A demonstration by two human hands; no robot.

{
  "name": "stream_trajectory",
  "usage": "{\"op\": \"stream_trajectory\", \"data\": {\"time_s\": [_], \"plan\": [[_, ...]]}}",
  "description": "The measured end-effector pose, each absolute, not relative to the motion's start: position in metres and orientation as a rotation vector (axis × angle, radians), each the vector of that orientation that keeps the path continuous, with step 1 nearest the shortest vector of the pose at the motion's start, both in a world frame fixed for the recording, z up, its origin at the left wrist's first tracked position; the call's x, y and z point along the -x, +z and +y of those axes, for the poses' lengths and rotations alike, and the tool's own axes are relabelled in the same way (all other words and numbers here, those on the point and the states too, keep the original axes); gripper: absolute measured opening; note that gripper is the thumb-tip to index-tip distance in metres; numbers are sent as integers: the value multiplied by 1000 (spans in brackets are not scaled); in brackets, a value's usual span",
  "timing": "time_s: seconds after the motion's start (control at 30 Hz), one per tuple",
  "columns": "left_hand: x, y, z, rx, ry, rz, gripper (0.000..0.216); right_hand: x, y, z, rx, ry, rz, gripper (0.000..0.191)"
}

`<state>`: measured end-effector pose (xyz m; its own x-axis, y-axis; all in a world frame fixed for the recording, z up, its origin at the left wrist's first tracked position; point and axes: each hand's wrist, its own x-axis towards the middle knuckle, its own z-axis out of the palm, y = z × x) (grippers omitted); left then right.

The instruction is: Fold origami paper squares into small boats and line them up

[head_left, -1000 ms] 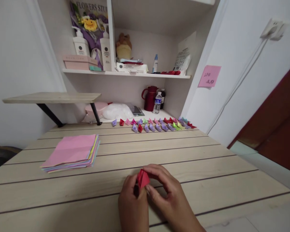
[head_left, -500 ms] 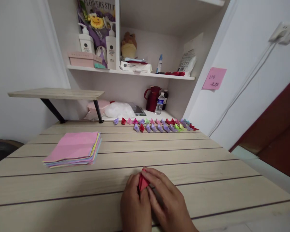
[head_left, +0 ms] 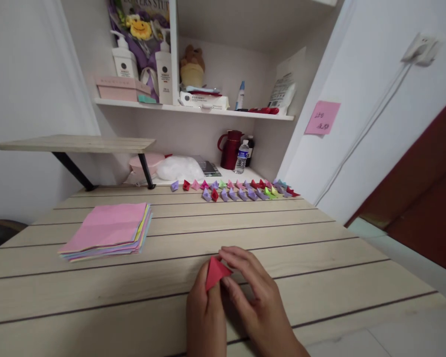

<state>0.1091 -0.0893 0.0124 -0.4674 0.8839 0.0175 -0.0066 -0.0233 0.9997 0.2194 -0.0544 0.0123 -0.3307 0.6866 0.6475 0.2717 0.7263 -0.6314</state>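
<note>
A small piece of red folded paper [head_left: 216, 272], triangular in outline, is held over the tabletop at the lower middle. My left hand [head_left: 206, 312] is closed around its lower left part, with the thumb against its face. On the other side, my right hand [head_left: 258, 297] has its thumb and curved fingers at the paper's right corner and top edge. The paper's underside is hidden by the hands. Farther back, folded paper boats [head_left: 242, 195] in purple, red, pink, green and other colours stand in two rows.
A stack of coloured paper squares [head_left: 107, 225], pink on top, lies to the left. Behind it stands a small wooden riser [head_left: 78, 143] on black legs. At the back are a dark red jug [head_left: 230, 150] and a water bottle [head_left: 241, 157].
The red paper has turned to show a wider triangular face. My right hand's fingers have spread a little away from it. The camera view has shifted slightly.
</note>
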Motion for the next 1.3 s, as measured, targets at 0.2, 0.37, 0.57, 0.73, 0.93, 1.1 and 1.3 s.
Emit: {"op": "stream_trajectory", "data": {"time_s": [0.2, 0.37, 0.57, 0.73, 0.93, 1.1, 1.3], "plan": [[-109, 8, -88, -1044, 1558, 1442, 37, -219, 21, -54, 810, 854, -1705, 42], [-119, 4, -84, -1018, 1612, 1532, 33, -220, 24, -53, 858, 766, -1604, 19], [-122, 1, -80, -1147, 1935, 1816, 42, -220, 18, -51, 911, 498, -1597, 24], [-124, 3, -88, -1348, 2031, 1787, 12, -220, 18, -56, 820, 410, -1777, 29], [-122, -2, -90, -930, 1996, 1644, 13, -221, 23, -59, 697, 493, -1805, 39], [-121, 3, -91, -857, 2057, 1555, 18, -219, 24, -59, 704, 569, -1731, 42], [-124, 12, -97, -724, 1942, 1247, 34, -225, 27, -60, 584, 587, -1741, 32]]}}
